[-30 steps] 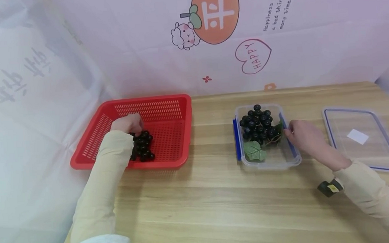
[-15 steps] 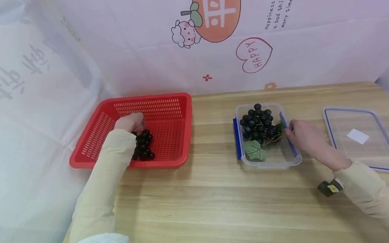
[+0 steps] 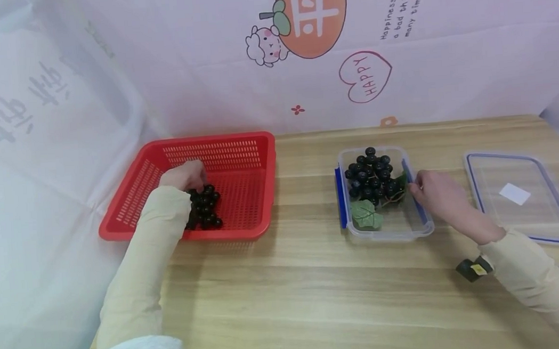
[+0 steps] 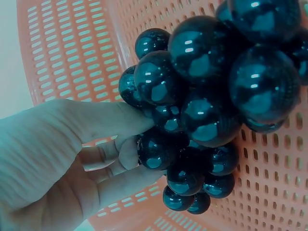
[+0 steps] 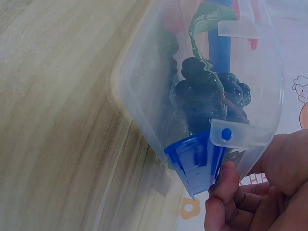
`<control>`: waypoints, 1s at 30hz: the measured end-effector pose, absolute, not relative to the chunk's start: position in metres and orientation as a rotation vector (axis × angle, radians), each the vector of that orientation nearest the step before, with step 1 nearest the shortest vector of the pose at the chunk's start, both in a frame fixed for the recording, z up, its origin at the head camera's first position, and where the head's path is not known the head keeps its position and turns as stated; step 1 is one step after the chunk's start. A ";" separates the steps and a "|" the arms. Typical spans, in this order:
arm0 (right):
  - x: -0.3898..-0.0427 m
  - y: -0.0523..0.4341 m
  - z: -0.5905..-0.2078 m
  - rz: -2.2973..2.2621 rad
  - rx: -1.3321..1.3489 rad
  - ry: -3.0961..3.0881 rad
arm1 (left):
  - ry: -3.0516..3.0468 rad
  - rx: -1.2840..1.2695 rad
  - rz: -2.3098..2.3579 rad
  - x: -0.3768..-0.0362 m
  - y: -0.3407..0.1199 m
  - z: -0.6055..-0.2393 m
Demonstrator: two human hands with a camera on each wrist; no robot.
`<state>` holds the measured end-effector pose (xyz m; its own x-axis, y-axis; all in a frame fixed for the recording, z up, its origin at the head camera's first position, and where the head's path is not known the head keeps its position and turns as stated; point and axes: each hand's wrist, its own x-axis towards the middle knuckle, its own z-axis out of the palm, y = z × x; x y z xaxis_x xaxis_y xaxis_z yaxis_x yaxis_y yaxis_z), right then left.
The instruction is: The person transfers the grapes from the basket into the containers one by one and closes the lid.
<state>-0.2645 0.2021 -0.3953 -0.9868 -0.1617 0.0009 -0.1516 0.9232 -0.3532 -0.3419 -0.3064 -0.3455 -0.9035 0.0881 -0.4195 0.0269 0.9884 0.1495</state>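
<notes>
A red basket [image 3: 240, 161] of perforated plastic, rectangular with rounded corners and a rolled rim, is set on the wood-grain bench [image 3: 306, 290] at 9 o'clock from a clear box [image 3: 389, 232]. A bunch [image 3: 203, 208] of glossy black spherical grapes is seen inside the basket, near its 7 o'clock corner and close above the slotted floor; whether it rests on the floor cannot be told. The bunch is gripped by the left hand [image 3: 183, 176]: in the left wrist view the thumb and curled fingers [image 4: 122, 122] are closed round the grapes [image 4: 202, 106] at the 9 o'clock side of the cluster, with the basket mesh [image 4: 72, 48] behind.

The clear box is a translucent, rounded rectangular container with blue hinged clips [image 3: 341, 203] on its long sides. A second bunch [image 3: 371, 177] of the same smooth black grapes, with green fabric-like leaves [image 3: 366, 214], is held in it. The 3 o'clock wall of the box is grasped by the right hand [image 3: 436, 194]; in the right wrist view the fingertips [image 5: 226, 185] are pressed against the blue clip [image 5: 197, 159] and the clear wall [image 5: 144, 96], with the fingers curled.

A flat clear lid [image 3: 521, 197] with a blue seal line and a white label is laid on the bench at 3 o'clock from the box, apart from it. A thin printed sheet [image 3: 365, 78] is hung behind the bench.
</notes>
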 end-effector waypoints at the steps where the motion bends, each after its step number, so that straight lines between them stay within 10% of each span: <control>1: -0.264 0.202 -0.395 -0.560 -0.246 3.053 | 2.698 0.077 0.197 -0.342 -0.306 -0.345; 30: -0.265 0.203 -0.396 -0.586 -0.258 3.044 | 2.754 0.104 0.230 -0.348 -0.311 -0.343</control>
